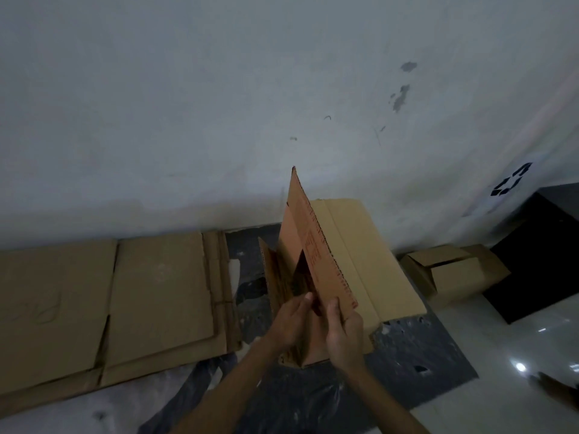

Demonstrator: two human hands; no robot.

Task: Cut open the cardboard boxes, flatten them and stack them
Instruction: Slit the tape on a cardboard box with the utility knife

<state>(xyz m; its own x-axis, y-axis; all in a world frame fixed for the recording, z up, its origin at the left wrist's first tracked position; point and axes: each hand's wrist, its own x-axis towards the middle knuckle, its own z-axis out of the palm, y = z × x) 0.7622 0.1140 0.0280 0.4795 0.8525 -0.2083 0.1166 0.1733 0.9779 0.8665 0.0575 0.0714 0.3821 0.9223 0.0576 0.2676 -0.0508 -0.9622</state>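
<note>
Dim floor (488, 355) — box (376, 261) interior hidden behind flap (300, 233).

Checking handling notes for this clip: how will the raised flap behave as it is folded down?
The raised flap should feel stiff: it stands straight though the left hand and right hand hold only its near end. Probably light, being one corrugated sheet. It should bend mainly at the crease joining the box.

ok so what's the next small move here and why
Probably pull the raised flap outward to spread the box open. The right hand grips that flap, the left hand is at the opening, and the box is not yet flat like the flattened stack beside it.
</note>
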